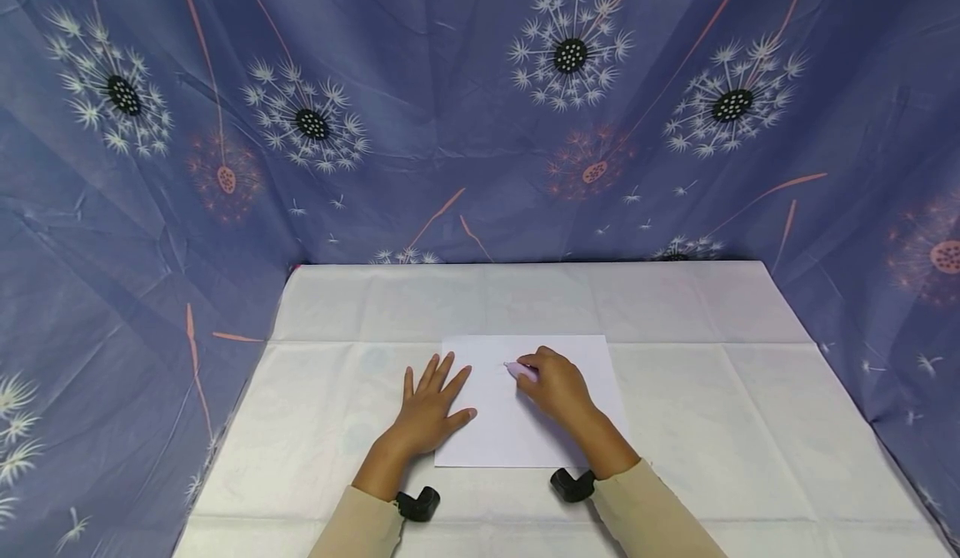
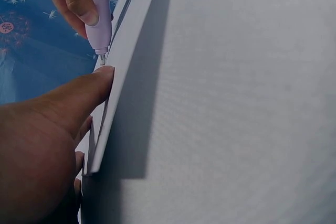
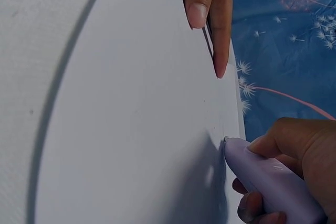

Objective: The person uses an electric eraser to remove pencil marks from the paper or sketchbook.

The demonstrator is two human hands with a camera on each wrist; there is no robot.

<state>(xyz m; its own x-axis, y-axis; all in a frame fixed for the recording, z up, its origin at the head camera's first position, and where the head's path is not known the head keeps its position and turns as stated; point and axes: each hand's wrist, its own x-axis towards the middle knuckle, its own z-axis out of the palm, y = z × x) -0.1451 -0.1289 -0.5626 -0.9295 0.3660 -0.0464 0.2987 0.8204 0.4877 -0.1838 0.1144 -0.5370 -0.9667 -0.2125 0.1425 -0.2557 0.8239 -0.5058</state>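
A sheet of white paper [image 1: 525, 450] lies on the white-covered table. My left hand [image 1: 427, 416] rests on its left part, fingers spread and straight, thumb pointing right. In my right hand [image 1: 562, 387] I grip a lilac pen-shaped tool [image 3: 268, 177] with a thick, smooth body and a small metal tip. The tip meets the upper middle of the paper, as the right wrist view shows close up. From the left wrist, the tool [image 2: 98, 14] stands just beyond my left thumb [image 2: 89, 90]. A faint line runs from the tip in the right wrist view.
The white tablecloth [image 1: 750, 425] has fold creases and spreads around the paper on all sides. A blue curtain with dandelion prints [image 1: 450, 108] hangs behind the table and along both sides. Black wrist mounts [image 1: 418, 504] sit at both sleeve cuffs.
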